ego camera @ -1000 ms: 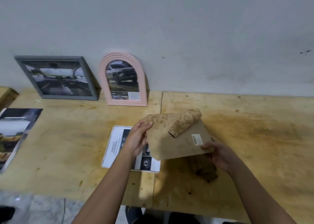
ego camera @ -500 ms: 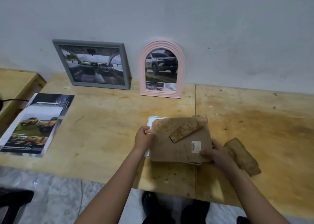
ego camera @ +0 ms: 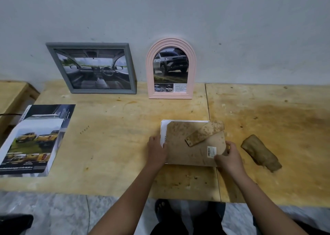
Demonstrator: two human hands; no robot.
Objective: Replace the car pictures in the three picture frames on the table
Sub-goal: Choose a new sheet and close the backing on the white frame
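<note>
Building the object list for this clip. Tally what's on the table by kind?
Picture frames: 3 (grey frame, pink frame, white frame lying flat under the board)
Backing board: 1
Loose brown piece: 1
Stack of car prints: 1
Total: 6

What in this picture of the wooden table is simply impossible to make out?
Head view, the only one:
- White frame: the brown backing board covers it, so its picture is hidden.
- Barcode label: too small, partly under the right hand.
- Left hand: it grips the frame's edge, fingertips out of sight.
- Glossy car brochure: cut by the left edge.
- Pink arched frame: caption too small.
</note>
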